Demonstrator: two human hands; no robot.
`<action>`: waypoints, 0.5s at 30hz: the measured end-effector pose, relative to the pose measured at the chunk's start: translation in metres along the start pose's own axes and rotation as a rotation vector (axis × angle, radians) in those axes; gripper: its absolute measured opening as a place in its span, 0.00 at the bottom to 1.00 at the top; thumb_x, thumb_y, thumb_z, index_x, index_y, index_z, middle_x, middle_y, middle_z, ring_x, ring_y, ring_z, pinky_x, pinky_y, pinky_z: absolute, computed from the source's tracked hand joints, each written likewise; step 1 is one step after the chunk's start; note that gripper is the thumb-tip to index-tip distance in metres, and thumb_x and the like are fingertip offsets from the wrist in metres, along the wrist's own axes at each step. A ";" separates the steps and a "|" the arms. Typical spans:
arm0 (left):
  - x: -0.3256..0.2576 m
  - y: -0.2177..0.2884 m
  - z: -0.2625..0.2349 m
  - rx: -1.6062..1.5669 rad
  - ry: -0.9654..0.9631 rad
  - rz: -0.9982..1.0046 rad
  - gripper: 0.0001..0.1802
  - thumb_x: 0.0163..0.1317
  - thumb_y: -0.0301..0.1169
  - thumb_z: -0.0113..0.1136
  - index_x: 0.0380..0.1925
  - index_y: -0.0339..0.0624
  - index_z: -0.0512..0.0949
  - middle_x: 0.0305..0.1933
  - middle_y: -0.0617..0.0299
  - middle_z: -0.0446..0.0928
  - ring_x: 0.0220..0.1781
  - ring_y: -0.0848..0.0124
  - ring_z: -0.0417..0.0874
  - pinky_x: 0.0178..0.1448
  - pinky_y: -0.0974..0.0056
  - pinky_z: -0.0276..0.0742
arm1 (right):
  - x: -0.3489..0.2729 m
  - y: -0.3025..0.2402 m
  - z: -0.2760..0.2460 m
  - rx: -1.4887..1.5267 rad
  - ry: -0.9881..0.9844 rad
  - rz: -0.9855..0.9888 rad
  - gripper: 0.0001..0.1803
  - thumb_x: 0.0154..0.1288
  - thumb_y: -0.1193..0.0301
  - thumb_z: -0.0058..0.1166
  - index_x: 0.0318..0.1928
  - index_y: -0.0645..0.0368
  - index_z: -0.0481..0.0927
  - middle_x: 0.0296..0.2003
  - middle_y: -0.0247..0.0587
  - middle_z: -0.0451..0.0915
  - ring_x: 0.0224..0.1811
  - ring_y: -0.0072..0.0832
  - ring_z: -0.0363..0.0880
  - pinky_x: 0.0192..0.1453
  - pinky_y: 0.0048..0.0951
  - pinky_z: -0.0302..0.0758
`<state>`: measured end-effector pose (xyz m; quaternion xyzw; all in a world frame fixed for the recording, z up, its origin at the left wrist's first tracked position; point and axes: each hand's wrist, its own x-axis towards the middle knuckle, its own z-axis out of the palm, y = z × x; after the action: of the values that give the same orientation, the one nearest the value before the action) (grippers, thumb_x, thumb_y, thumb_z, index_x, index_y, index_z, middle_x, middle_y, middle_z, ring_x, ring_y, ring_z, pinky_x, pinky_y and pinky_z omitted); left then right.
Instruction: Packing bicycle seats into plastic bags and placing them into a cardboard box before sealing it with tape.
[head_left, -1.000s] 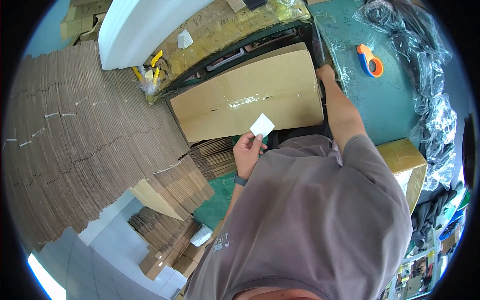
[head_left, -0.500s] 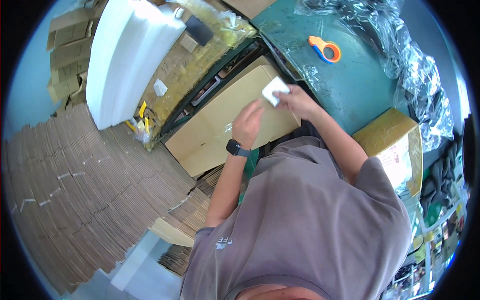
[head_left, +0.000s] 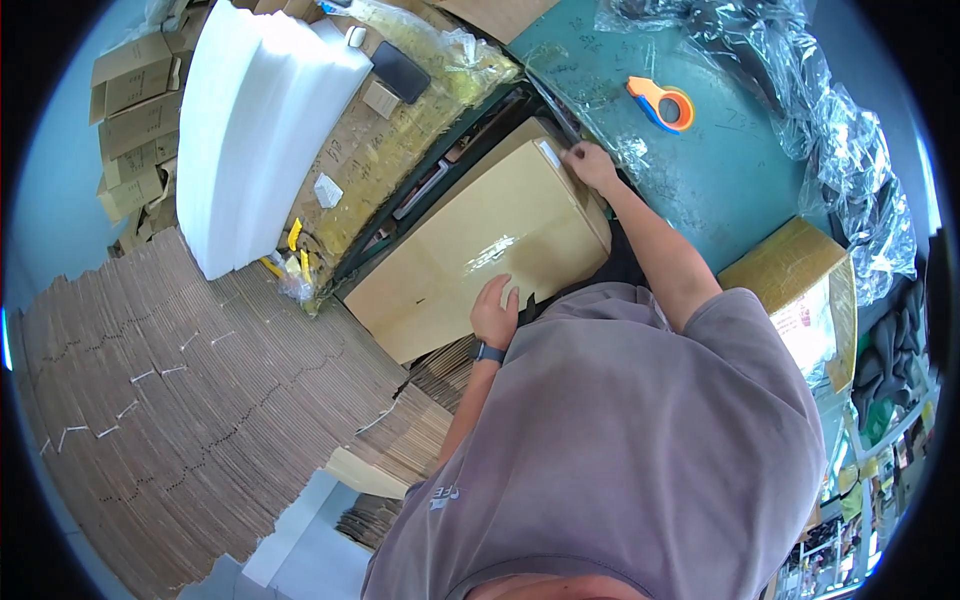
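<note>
A long, closed brown cardboard box [head_left: 440, 260] lies at a slant before me, a shiny strip of tape on its top. Toward its near side is my left hand [head_left: 495, 315], fingers and thumb apart with nothing in them; a watch is on that wrist. My right hand [head_left: 592, 166] is at the box's far right end, its fingers curled together. Whatever they may hold is hidden. Beside those fingertips a small white piece, like a label [head_left: 548, 152], lies at the box's edge.
An orange and blue tape dispenser [head_left: 662, 105] lies on the green table [head_left: 720, 170], clear plastic film [head_left: 840, 150] on its right. To the left stand white foam sheets [head_left: 250, 130], a dark phone [head_left: 400, 72] and stacked flat cardboard [head_left: 190, 390]. An open carton [head_left: 785, 265] sits at right.
The white piece was in my right hand above the box; now it lies at the box's far right edge. My left hand has moved down toward the box's near side.
</note>
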<state>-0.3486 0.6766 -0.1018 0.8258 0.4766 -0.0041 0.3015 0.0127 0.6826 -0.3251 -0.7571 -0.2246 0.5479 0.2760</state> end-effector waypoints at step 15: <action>-0.023 -0.480 -0.171 0.030 0.723 -1.261 0.56 0.77 0.69 0.55 0.81 0.25 0.67 0.85 0.31 0.66 0.88 0.39 0.65 0.89 0.44 0.62 | -0.099 -0.029 0.079 -0.158 0.299 0.022 0.42 0.78 0.39 0.63 0.68 0.69 0.84 0.62 0.62 0.90 0.69 0.50 0.87 0.74 0.44 0.79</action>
<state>-0.7883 0.9191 -0.1925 0.3480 0.9316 0.0896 0.0543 -0.0934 0.6542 -0.2554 -0.8519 -0.2153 0.4126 0.2401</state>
